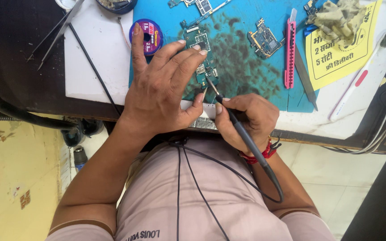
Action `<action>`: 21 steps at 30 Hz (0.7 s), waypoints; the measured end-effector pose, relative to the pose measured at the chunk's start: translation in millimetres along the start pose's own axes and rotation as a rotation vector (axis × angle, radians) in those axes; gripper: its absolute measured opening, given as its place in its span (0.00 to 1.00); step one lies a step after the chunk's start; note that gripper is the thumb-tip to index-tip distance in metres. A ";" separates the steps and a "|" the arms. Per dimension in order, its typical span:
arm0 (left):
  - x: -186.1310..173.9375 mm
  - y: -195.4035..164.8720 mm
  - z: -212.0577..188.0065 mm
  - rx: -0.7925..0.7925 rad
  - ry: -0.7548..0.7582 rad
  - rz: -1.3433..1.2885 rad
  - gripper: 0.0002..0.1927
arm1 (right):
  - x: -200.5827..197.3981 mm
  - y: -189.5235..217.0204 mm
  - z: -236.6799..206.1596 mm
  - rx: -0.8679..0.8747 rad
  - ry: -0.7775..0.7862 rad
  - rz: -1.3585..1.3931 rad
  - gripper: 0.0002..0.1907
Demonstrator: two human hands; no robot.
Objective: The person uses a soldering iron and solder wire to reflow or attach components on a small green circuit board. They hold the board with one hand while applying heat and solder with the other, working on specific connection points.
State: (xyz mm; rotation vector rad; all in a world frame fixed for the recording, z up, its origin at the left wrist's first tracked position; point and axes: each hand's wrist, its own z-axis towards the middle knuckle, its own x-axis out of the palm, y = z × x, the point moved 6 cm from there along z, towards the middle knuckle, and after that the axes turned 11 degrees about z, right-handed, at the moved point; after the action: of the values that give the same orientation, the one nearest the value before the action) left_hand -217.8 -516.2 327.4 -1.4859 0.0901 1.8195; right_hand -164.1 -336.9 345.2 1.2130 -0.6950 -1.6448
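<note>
While the green circuit board (203, 56) is pinned flat to the blue mat (242, 85) under left hand (164, 87) fingertips, a soldering iron (240, 129) is clamped in the right hand (249, 117), tip touching the board.

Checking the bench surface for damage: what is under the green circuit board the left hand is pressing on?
The circuit board lies on a blue mat with dark stains. The left hand covers the board's lower left part, so the mat there is hidden.
</note>
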 end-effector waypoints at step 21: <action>1.0 0.3 -0.4 -0.005 0.007 0.000 0.34 | -0.9 -1.7 0.5 0.022 -0.017 -0.038 0.09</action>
State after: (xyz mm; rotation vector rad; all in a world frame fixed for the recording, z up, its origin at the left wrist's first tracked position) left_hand -217.7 -516.1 326.3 -1.4955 0.0886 1.8158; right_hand -165.1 -335.5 344.3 1.2357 -0.7059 -1.6846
